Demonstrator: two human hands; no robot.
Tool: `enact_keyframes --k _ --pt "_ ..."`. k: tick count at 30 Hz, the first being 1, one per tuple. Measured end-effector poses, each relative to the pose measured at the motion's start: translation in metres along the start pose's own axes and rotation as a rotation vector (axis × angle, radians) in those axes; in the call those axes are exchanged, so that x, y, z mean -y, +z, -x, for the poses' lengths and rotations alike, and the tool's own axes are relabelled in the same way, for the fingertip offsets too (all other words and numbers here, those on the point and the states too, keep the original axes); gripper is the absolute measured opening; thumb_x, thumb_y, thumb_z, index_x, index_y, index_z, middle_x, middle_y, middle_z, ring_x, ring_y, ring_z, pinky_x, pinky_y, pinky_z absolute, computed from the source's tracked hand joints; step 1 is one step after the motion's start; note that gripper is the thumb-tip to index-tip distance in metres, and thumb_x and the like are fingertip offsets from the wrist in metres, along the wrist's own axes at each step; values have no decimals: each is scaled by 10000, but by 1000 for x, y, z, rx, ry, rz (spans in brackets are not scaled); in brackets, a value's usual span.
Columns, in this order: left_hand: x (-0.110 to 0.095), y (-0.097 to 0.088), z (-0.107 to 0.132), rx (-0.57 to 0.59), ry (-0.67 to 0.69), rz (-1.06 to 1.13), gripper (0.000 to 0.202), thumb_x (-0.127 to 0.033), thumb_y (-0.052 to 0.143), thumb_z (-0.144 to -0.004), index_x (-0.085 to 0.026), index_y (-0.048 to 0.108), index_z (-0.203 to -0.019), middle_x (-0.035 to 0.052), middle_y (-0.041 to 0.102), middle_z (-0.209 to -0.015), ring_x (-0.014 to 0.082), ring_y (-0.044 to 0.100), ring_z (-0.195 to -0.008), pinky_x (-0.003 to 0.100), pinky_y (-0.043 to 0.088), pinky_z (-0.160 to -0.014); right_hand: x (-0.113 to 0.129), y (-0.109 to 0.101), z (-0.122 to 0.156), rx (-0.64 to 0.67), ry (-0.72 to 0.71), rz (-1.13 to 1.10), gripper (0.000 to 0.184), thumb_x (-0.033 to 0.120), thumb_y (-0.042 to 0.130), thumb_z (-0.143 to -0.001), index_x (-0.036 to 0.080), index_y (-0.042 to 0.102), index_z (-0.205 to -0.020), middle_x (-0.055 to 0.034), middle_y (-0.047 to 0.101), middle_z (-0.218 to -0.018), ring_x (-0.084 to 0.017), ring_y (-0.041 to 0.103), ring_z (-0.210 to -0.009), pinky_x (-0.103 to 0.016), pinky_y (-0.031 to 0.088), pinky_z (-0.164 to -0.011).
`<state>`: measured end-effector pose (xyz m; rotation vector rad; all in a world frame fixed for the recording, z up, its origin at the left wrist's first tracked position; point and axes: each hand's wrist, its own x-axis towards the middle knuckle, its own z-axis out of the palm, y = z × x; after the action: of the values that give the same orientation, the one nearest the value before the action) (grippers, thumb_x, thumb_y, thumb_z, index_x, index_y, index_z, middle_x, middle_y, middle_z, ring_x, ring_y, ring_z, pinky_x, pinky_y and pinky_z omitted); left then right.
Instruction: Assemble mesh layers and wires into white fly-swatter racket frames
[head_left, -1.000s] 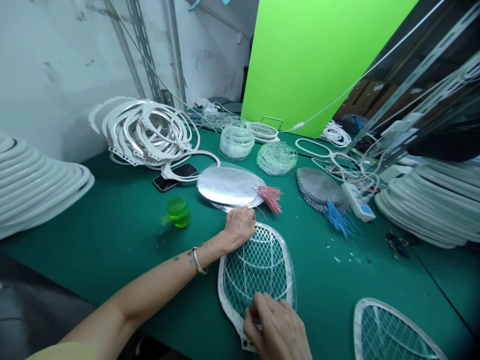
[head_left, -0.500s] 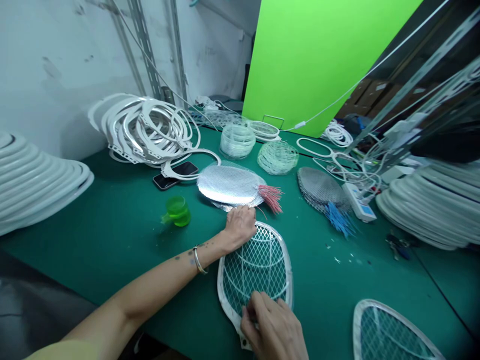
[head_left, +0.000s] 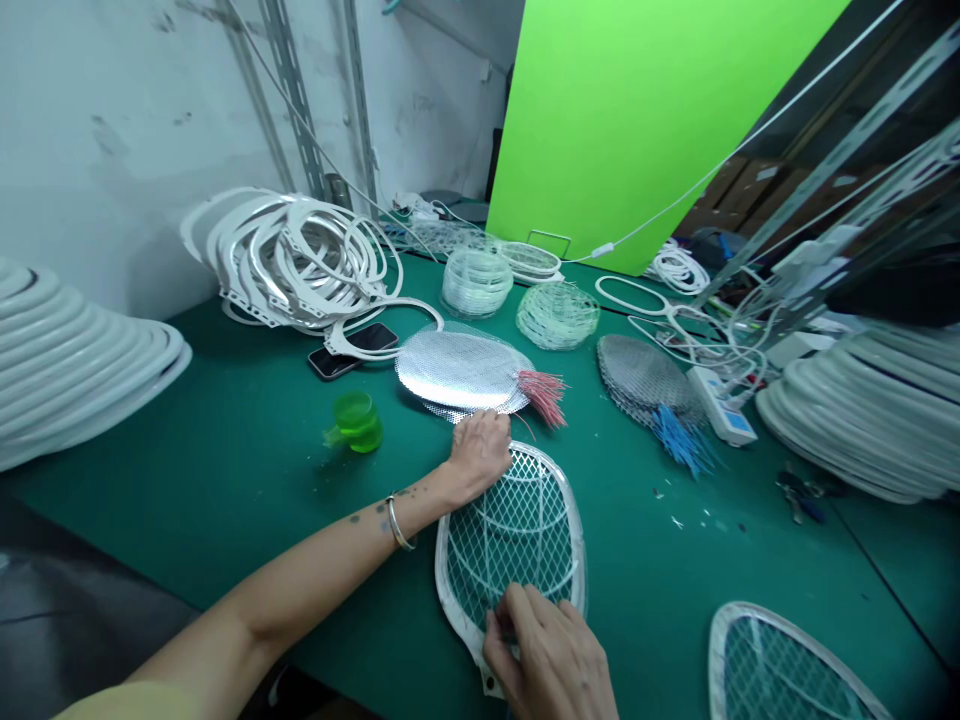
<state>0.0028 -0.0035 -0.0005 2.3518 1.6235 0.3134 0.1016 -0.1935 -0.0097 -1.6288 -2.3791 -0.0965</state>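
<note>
In front of me lies a white oval racket head (head_left: 537,560) with diamond metal mesh and curved white ribs, its narrow neck toward me. My left hand (head_left: 481,450), with a bangle at the wrist, is closed at the far rim of the racket head, knuckles up and fingertips hidden. Over the near part of the mesh, my right hand (head_left: 551,650) is closed with thumb and forefinger together; I cannot make out what is between them. Just beyond my left hand sits a stack of silver mesh sheets (head_left: 461,365) with a bundle of pink wires (head_left: 543,397) on its edge.
Left are a green container (head_left: 358,422), a phone (head_left: 330,362) and piled white frames (head_left: 300,260). Right are dark mesh sheets (head_left: 649,380), blue wires (head_left: 679,440), a power strip (head_left: 722,405) and stacked frames (head_left: 862,420). Another racket head (head_left: 787,665) lies near right.
Both hands hold nearly the same position on the racket head. The view has shifted very slightly, so surrounding things appear a little further right.
</note>
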Motion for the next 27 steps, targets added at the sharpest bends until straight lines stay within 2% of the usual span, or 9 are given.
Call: enact_keyframes --k 10,16,20,27 --pt "-2 1 1 -20 23 -30 154 -162 469 -890 -166 619 -923 84 638 -972 222 575 -930 328 451 -796 0 3 1 41 7 -4 165 177 505 -840 251 404 -731 46 471 -599 -128 467 -474 -270 272 -478" --pt "-3 2 0 -38 19 -36 150 -159 470 -894 -166 619 -913 78 637 -961 215 572 -922 319 443 -793 4 2 0 26 97 55 187 172 482 -855 252 380 -720 41 464 -620 -144 466 -502 -283 284 -510" --pt "-3 1 0 -66 11 -42 152 -152 459 -901 -164 608 -928 77 636 -981 222 564 -944 332 432 -814 -2 2 0 12 24 13 179 185 510 -854 248 400 -728 45 467 -616 -131 468 -498 -277 294 -513" --pt "-3 4 1 -44 26 -30 134 -155 476 -896 -178 608 -897 71 635 -966 210 571 -931 318 433 -801 -5 5 2 2 5 7 174 196 524 -844 247 414 -720 43 480 -605 -131 479 -493 -276 299 -508"
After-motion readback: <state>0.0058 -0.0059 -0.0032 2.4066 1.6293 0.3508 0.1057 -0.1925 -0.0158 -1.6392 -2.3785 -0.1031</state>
